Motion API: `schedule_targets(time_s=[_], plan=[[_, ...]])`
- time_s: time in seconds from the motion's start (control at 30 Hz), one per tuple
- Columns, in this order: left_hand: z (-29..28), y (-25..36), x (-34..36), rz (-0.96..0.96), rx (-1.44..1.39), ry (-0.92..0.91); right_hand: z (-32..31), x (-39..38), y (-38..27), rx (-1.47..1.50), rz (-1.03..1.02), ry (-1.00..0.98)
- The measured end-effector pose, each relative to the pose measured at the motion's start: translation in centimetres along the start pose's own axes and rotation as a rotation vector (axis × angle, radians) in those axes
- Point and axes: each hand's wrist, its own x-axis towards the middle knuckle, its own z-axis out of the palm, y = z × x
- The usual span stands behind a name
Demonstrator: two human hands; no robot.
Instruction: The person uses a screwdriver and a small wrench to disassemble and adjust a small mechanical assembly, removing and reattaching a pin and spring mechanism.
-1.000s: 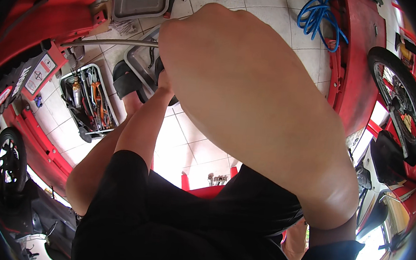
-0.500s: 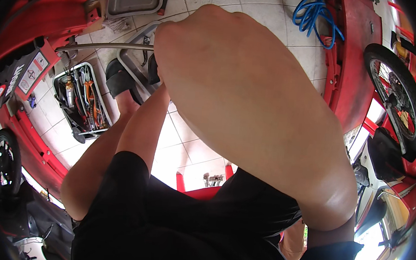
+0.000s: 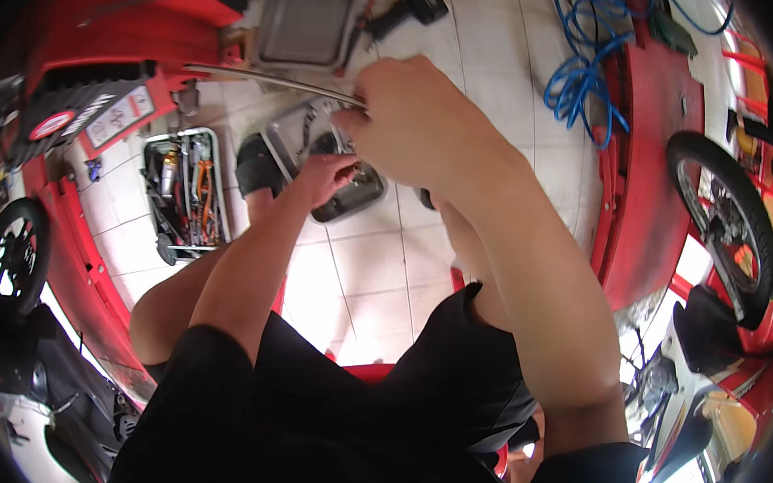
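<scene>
My right hand [image 3: 402, 106] is closed around one end of a long, thin metal rod [image 3: 272, 80]. The rod reaches leftward, its far end beside the red lift stand [image 3: 130, 44]. Lower and closer to the middle, my left hand [image 3: 326, 180] hangs over a grey metal tray [image 3: 339, 209] on the floor. Its fingers are curled together; whatever lies between them is too small to make out. Dark small parts lie in that tray, partly covered by my hands.
A toolbox [image 3: 225, 183] full of pliers and other hand tools stands left of my sandalled foot. Farther off lie a second grey tray [image 3: 301, 53] and a cordless drill [image 3: 414, 9]. Coiled blue hose [image 3: 580, 93] rests by the right-hand red ramp [image 3: 651, 171]. Motorcycle wheels flank both sides.
My right forearm has dropped away from close to the camera, still with the rod. My left hand, hidden before, now shows over the tray. The view has shifted slightly.
</scene>
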Motion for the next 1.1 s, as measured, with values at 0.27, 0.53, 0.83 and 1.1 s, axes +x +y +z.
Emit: schedule_targets(time_s=[0.27, 0.53, 0.83, 1.1], plan=[[10.4, 19.0, -19.7, 0.243, -0.005, -0.113, -1.2, -0.6, -0.8, 0.547, -0.022, 0.060], [10.4, 23.1, -25.4, 0.389, 0.137, -0.182, -1.4, -1.9, -4.6, 0.633, -0.168, -0.083], [8.7, 24.5, -24.2, 0.631, -0.371, -0.114, -3.7, -3.2, -3.8, 1.240, -0.170, 0.104], [9.0, 25.6, -25.2, 0.777, -0.238, -0.021, -3.0, -2.8, -4.7, 1.087, -0.214, 0.086]])
